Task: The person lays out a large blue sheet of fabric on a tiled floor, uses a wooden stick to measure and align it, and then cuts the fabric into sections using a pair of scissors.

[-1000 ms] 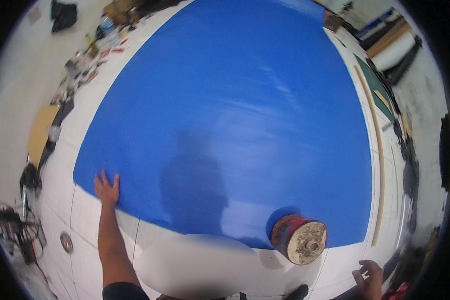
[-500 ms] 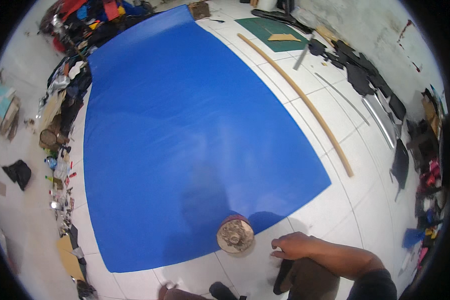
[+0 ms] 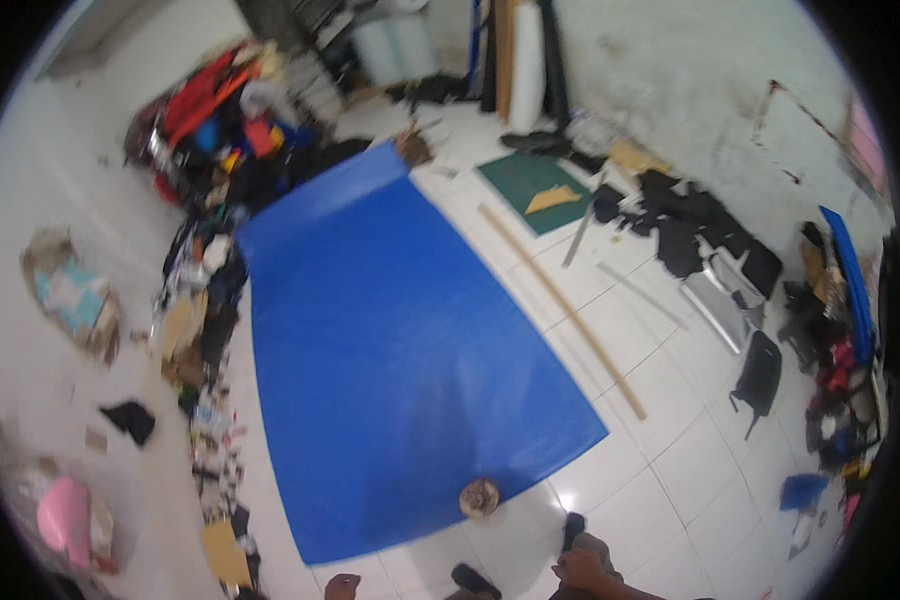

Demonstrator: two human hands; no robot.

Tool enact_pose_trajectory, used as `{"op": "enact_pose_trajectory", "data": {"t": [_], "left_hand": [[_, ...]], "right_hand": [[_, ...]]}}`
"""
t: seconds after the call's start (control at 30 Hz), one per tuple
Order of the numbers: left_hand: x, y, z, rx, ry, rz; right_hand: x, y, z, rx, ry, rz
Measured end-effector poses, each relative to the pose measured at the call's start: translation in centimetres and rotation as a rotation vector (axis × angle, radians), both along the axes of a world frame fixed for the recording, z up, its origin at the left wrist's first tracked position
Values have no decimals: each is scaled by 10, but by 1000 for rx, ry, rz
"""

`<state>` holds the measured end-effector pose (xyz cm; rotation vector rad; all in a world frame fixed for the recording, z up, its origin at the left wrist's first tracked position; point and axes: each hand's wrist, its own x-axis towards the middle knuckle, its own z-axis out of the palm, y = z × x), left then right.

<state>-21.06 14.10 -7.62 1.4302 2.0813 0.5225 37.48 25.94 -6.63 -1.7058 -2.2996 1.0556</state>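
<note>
Cardboard piece (image 3: 227,553), tan and flat, lies to the left of the left hand (image 3: 342,587), slightly farther forward. The left hand is at the lower edge of the view, clear of the material; its fingers are too small and blurred to tell whether they are spread or pressed together. Directly ahead of it, and extending to its right, the blue sheet (image 3: 400,330) lies spread across the tiled floor (image 3: 620,460). To the right of and ahead of the left hand, the round block (image 3: 480,497) rests at the sheet's near edge. Farther out, ahead of the right hand (image 3: 575,570), the green mat (image 3: 515,190) lies beyond the wooden strip (image 3: 563,308), which runs alongside the sheet, apart from it. The right hand appears loosely curled near a trouser leg; nothing is visible in its grasp, and finger contact cannot be determined. The black pouch (image 3: 757,375) lies ahead and to the right of this hand. Progress, as judged: spreading appears complete over most of the sheet; whether its lighter far end is folded cannot be determined. No cut or marked line is discernible; any remaining work cannot be established.
</note>
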Motion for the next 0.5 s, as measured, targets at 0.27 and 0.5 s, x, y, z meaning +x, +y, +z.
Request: {"op": "enact_pose_trajectory", "data": {"t": [0.27,0.5], "left_hand": [[35,179,11,161,485,-477],[344,243,81,-655,-163,-121]], "right_hand": [[177,26,45,-436,-124,-338],[387,39,19,-565,-301,-347]]}}
